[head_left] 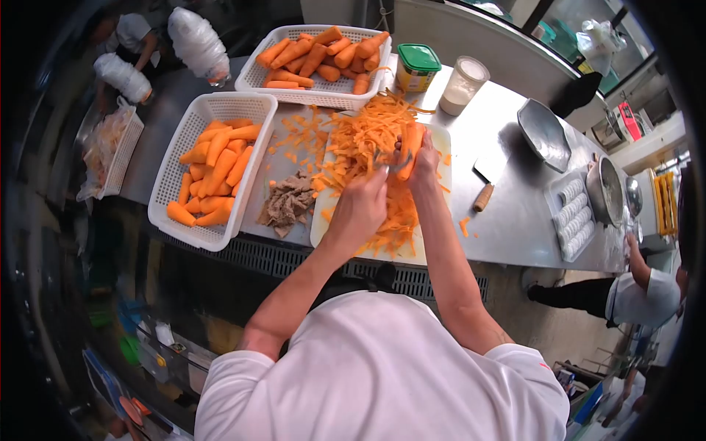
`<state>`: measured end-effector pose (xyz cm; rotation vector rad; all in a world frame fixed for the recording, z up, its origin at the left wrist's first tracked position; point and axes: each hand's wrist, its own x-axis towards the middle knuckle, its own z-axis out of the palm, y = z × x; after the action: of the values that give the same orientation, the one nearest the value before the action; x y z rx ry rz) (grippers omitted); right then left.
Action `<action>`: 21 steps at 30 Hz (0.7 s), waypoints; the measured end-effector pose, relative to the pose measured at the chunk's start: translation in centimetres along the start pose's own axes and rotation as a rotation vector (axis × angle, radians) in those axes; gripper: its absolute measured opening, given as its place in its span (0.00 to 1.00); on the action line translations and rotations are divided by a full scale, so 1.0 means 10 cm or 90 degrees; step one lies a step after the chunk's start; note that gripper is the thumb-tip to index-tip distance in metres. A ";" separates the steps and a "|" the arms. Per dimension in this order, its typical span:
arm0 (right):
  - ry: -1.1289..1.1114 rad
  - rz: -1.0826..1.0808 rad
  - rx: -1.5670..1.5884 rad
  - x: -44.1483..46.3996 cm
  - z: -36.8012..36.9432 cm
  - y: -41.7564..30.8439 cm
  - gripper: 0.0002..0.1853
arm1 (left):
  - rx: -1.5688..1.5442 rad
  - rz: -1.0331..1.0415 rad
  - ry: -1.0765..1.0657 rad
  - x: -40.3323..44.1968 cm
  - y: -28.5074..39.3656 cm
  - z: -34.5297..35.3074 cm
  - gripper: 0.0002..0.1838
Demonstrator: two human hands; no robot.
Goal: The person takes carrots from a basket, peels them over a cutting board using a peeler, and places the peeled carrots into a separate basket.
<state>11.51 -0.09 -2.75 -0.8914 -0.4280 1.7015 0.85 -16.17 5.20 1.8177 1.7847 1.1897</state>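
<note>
My left hand is closed around a peeler, whose head lies against the side of a carrot. That carrot is upright in my right hand, its fingers wrapped around the far side. Both hands are over a pile of orange peelings heaped on a white cutting board. Smooth, peeled-looking carrots fill the white basket at the left. Rougher, darker carrots lie in another white basket at the back.
A crumpled brown cloth lies left of the board. Behind it stand a green-lidded tub and a clear container. Rightward are a wooden-handled scraper, a metal tray and a tray of white rolls. Another person stands at right.
</note>
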 end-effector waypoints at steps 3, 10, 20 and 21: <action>-0.009 0.004 -0.004 0.04 -0.14 -0.13 0.29 | -0.100 -0.119 -0.171 -0.30 0.03 -0.28 0.14; -0.120 0.031 -0.003 -0.05 -0.02 0.01 0.26 | -0.109 -0.020 0.053 0.46 -0.06 0.09 0.14; -0.060 -0.003 -0.061 -0.06 -0.09 0.00 0.28 | -0.093 -0.074 0.002 0.32 0.04 -0.14 0.13; -0.053 -0.020 -0.100 -0.08 -0.05 0.04 0.29 | -0.092 -0.036 0.025 0.45 -0.07 0.00 0.13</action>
<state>11.74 -1.04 -3.05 -0.9249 -0.6358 1.6978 -0.22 -11.85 6.16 1.6640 1.7110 1.3042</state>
